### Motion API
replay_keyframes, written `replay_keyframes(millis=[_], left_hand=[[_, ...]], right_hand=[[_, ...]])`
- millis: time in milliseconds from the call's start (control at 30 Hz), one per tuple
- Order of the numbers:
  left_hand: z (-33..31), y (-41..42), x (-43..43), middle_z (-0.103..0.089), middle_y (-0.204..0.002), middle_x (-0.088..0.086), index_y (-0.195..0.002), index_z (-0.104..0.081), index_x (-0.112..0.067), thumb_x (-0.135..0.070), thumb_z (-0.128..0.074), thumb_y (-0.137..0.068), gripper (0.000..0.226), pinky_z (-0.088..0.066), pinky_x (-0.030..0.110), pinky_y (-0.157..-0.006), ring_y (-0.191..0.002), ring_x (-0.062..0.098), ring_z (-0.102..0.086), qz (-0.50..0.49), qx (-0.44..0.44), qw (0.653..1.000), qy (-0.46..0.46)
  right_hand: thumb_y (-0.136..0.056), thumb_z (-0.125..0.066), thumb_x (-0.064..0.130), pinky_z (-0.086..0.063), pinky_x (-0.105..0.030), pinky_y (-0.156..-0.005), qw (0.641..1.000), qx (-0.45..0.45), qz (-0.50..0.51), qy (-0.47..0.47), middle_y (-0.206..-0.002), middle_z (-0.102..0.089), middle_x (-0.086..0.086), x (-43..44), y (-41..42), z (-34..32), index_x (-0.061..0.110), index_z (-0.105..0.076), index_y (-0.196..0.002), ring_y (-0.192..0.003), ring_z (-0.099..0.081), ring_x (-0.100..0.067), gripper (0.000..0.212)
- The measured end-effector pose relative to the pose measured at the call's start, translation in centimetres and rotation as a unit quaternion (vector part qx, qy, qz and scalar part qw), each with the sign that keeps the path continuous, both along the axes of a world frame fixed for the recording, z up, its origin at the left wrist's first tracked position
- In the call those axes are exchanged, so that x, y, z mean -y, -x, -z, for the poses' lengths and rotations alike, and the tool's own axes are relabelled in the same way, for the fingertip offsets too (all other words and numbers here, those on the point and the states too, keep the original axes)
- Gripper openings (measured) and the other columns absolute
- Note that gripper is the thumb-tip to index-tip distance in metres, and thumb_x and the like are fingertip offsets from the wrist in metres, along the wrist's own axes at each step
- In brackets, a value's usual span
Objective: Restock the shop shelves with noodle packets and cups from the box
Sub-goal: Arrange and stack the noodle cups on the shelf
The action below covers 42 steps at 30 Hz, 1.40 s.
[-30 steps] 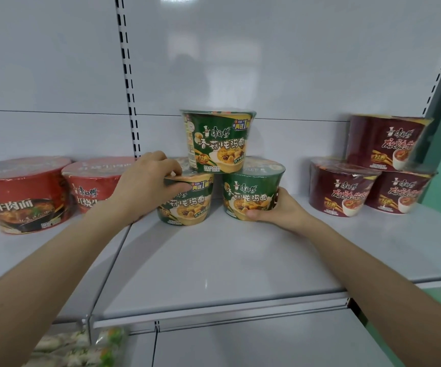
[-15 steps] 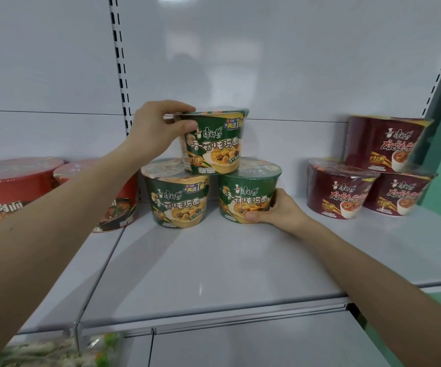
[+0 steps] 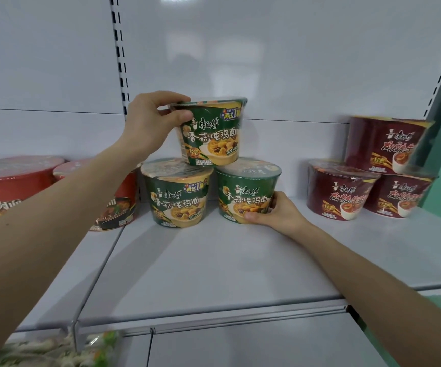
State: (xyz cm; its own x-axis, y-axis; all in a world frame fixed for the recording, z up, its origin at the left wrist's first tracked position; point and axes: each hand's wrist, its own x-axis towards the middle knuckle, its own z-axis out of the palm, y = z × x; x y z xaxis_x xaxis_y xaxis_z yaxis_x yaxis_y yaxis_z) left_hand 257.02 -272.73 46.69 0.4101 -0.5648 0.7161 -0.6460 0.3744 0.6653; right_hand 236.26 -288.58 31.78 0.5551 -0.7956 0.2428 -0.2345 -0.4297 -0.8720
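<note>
1. On white shelf [image 3: 214, 274]: L hand [image 3: 148, 123] pinching rim of top green cup [image 3: 211, 133], squaring it astride 2 lower cups.
2. R hand [image 3: 277, 215] cupped round right base cup [image 3: 248, 194], bracing stack vs. toppling.

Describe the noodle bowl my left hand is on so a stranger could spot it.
On the white metal shelf, find the middle group of three green plastic-wrapped noodle bowls. Yours is the top green bowl, resting across the two below, gripped at its rim by the left hand.
</note>
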Motion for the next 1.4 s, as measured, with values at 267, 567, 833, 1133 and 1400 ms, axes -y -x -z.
replay_keyframes(millis=[267,567,833,1133,1400], left_hand=[[0.1,-1.0,-0.3,-0.061,-0.097,0.004,-0.104,-0.063,-0.018,-0.004,-0.063,-0.084,0.024,-0.044,0.006,-0.058,-0.071,0.002,-0.058,0.021,0.009,1.0,-0.018],[0.6,-0.6,-0.4,-0.06,-0.107,0.003,-0.102,-0.06,-0.018,-0.005,-0.059,-0.088,0.02,-0.05,0.016,-0.078,-0.084,0.001,-0.061,0.069,0.018,0.995,-0.064],[-0.2,0.3,-0.3,-0.065,-0.098,0.003,-0.097,-0.066,-0.016,-0.034,-0.073,-0.076,0.028,-0.051,0.037,-0.086,-0.098,0.02,-0.062,-0.019,0.026,0.996,-0.081],[0.2,2.4,0.6,-0.061,-0.09,-0.002,-0.096,-0.067,-0.012,-0.037,-0.075,-0.073,0.035,-0.039,0.006,-0.057,-0.075,0.005,-0.055,-0.104,0.045,0.993,-0.029],[1.1,2.9,0.5,-0.062,-0.103,-0.001,-0.111,-0.062,-0.013,-0.04,-0.068,-0.079,0.042,-0.035,0.003,-0.064,-0.082,0.005,-0.05,-0.125,0.083,0.989,-0.015]], right_hand=[[-0.058,-0.088,0.029,-0.05,-0.008,-0.073,1.0,0.002,0.004,0.007,-0.112,-0.068,0.0,0.4,0.1,0.2,0.01,-0.056,-0.12,-0.1,-0.064,-0.008,0.072],[-0.063,-0.086,0.021,-0.049,-0.004,-0.071,1.0,0.009,0.002,0.015,-0.111,-0.068,0.0,0.1,0.1,0.2,0.01,-0.057,-0.12,-0.1,-0.063,-0.007,0.064],[-0.066,-0.083,0.009,-0.047,-0.005,-0.07,0.999,0.026,-0.019,0.023,-0.109,-0.07,-0.005,-0.1,0.2,0.1,0.006,-0.06,-0.116,-0.092,-0.065,-0.003,0.055],[-0.063,-0.086,0.017,-0.051,-0.009,-0.076,0.999,0.009,-0.009,0.03,-0.109,-0.07,-0.001,0.0,0.2,0.2,0.009,-0.06,-0.117,-0.098,-0.066,-0.008,0.06],[-0.035,-0.085,0.063,-0.052,-0.035,-0.094,0.999,-0.03,0.009,0.023,-0.112,-0.068,0.006,0.2,0.4,0.3,0.017,-0.055,-0.121,-0.103,-0.064,-0.009,0.103]])
